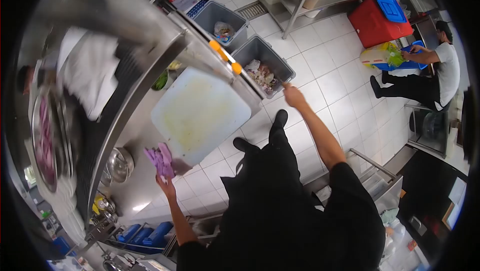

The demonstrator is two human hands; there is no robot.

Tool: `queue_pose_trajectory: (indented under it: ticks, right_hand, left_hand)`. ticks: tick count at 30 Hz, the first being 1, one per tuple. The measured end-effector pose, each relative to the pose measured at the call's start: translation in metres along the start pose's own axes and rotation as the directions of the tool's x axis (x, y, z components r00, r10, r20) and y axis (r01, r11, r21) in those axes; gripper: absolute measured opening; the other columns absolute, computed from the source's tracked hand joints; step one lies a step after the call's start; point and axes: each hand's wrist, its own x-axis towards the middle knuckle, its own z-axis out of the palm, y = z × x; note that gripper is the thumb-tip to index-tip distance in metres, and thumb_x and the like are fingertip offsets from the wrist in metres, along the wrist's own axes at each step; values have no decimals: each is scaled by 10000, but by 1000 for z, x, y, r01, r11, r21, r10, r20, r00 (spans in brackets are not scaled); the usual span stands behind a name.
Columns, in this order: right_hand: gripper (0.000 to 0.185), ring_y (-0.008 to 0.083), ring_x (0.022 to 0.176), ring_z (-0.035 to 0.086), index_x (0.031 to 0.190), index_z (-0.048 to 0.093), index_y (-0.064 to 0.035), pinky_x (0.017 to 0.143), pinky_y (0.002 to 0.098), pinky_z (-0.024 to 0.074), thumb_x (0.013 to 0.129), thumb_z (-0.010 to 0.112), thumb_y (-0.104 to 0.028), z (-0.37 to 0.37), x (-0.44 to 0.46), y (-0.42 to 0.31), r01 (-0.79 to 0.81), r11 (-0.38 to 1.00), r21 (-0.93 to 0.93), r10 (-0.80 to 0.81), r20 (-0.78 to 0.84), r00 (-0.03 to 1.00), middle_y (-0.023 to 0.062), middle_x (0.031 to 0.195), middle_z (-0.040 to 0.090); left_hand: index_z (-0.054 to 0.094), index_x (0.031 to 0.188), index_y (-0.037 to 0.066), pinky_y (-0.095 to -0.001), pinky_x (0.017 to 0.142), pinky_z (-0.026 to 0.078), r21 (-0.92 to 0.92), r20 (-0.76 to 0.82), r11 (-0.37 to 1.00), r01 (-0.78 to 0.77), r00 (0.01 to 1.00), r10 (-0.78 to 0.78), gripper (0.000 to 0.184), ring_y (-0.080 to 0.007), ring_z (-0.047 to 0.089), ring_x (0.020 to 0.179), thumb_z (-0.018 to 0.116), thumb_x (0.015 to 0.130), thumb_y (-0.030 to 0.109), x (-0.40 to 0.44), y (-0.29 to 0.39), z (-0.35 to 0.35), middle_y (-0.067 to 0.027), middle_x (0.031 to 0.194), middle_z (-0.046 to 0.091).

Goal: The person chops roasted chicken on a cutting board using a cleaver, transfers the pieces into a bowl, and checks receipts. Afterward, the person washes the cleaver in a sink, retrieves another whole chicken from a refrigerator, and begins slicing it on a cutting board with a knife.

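Left hand (166,186) has the cloth (161,160) bunched in its fingers, just beside the board (202,111), long axis running roughly onward from the forearm; right hand (295,97), well apart, is at the bin's (255,51) rim, grip unclear

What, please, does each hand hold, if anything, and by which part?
Left hand: purple cloth, by its near end. Right hand: at the grey bin's rim, grip unclear.

The purple cloth (160,161) looks matt and creased, the cutting board (200,111) matt, stained pale plastic, the desk (142,136) smooth metal with a dull sheen, the bowl (121,165) polished, glossy metal, the grey bin (254,51) smooth plastic, and the floor tiles (322,76) smooth and lightly glossy.
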Motion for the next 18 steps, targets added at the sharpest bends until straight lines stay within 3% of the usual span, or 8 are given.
queue_pose_trajectory:
  ticks: [1, 3, 8, 11, 13, 15, 17, 18]
  right_hand:
    - [456, 405, 1063, 688, 1410, 436, 1, 818, 522, 587, 1006, 493, -201, 27, 31, 2, -45, 991, -127, 54, 69, 996, 299, 1285, 595]
    - [520, 402, 1069, 683, 1478, 405, -18, 840, 501, 589, 997, 503, -190, 96, 74, 14, -27, 988, -152, 24, -20, 1000, 275, 1280, 590]
    - [578, 261, 987, 682, 1520, 380, -39, 731, 365, 592, 984, 539, -185, 119, 86, 37, 143, 784, -604, -71, 142, 987, 144, 1195, 626]
    - [581, 236, 971, 679, 1512, 395, -42, 702, 356, 581, 970, 558, -173, 93, 68, 61, 234, 744, -626, -120, 219, 968, 117, 1172, 630]
    - [577, 242, 982, 679, 1505, 408, -50, 682, 371, 582, 962, 566, -160, 63, 43, 72, 285, 744, -604, -148, 267, 952, 113, 1174, 631]
    - [472, 223, 809, 699, 1412, 514, -37, 576, 363, 561, 956, 560, -150, 42, 13, 102, 344, 787, -512, -324, 131, 937, 106, 1004, 675]
    - [372, 214, 637, 689, 1302, 596, -41, 490, 363, 519, 948, 552, -147, 25, -17, 121, 360, 807, -468, -446, -84, 891, 94, 851, 684]
    - [317, 228, 629, 695, 1239, 615, -66, 462, 389, 503, 942, 547, -156, 3, -34, 121, 353, 809, -470, -478, -175, 861, 94, 871, 687]
  left_hand:
    - [351, 1559, 111, -541, 1126, 364, 19, -36, 995, 95, 995, -94, 637, -374, 307, 1453, 623, 1013, 295, -24, 25, -1, -208, 1584, 260]
    - [319, 1571, 105, -545, 1117, 370, 11, -73, 992, 126, 990, -125, 655, -369, 301, 1460, 618, 1018, 288, -62, 44, -2, -188, 1584, 272]
    - [358, 1556, 132, -488, 1056, 442, 74, -35, 988, 133, 991, -131, 586, -344, 373, 1413, 588, 1024, 212, -142, 109, 3, -164, 1590, 280]
    - [516, 1449, 91, -407, 966, 507, 318, 200, 948, 12, 977, -79, 442, -291, 544, 1261, 580, 1021, 182, -149, 148, 13, -161, 1451, 502]
    - [610, 1339, 72, -363, 894, 530, 274, 447, 960, 63, 875, -185, 345, -244, 625, 1119, 600, 1003, 148, -133, 148, 11, -132, 1281, 625]
    - [674, 1248, 59, -331, 830, 544, 250, 604, 966, 59, 770, -204, 277, -209, 678, 993, 611, 983, 108, -117, 165, 16, -104, 1148, 704]
    - [711, 1177, 51, -309, 772, 548, 204, 658, 978, -30, 744, -114, 237, -187, 703, 882, 615, 961, 60, -80, 265, 29, -78, 1051, 738]
    - [690, 1223, 69, -306, 765, 542, -47, 706, 992, -113, 699, 113, 306, -174, 701, 929, 599, 938, 7, -64, 310, 39, -82, 1136, 722]
